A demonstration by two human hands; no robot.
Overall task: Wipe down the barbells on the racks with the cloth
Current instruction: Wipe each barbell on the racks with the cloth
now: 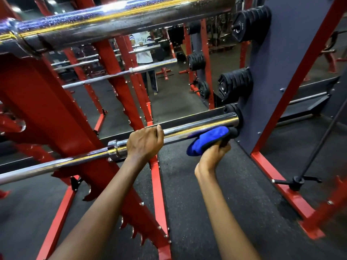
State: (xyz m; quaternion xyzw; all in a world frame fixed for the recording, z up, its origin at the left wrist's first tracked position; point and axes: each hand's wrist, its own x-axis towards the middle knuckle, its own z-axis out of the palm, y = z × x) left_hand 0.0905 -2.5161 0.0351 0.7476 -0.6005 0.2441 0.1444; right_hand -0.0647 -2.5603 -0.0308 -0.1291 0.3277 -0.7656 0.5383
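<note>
A chrome barbell (197, 125) lies across the red rack (56, 113) at waist height, its sleeve end pointing right toward a mirror. My left hand (144, 142) grips the sleeve just right of the collar, fingers curled over the top. My right hand (214, 156) holds a blue cloth (208, 138) from below and presses it against the underside of the sleeve near its end. A second, thicker barbell (116, 21) rests higher on the rack, close to the camera, speckled with droplets.
A mirror ahead reflects the rack, the bars and a person in a white shirt (143, 47). Black weight plates (251, 23) hang on a dark blue upright (281, 72) at right. Red frame legs (281, 186) cross the black rubber floor (216, 203).
</note>
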